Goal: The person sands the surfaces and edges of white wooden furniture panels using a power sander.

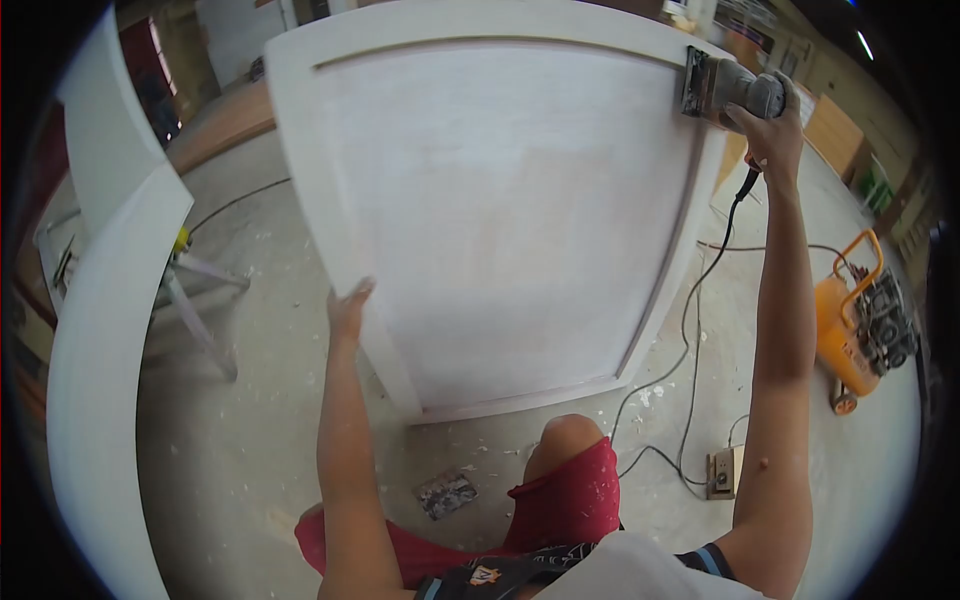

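Observation:
A white-painted panel door (pixel 500 230) with a raised frame stands tilted in front of me. My right hand (pixel 775 120) wraps round the body of a grey electric sander (pixel 735 90). The sander's pad (pixel 693 82) lies against the upper right of the door's frame. From the sander's rear a black cord (pixel 722 245) hangs down to the floor. My left hand (pixel 350 305) grips the left edge of the door, low down, with the thumb on its front face; the other fingers are mostly hidden behind the edge.
An orange air compressor (pixel 850 320) stands on the right. Near my knee lie a paint-spotted flat block (pixel 447 494) and, further right, a small wooden box with a socket (pixel 722 475). A white curved panel (pixel 105 330) and a metal stand (pixel 195 300) are on the left.

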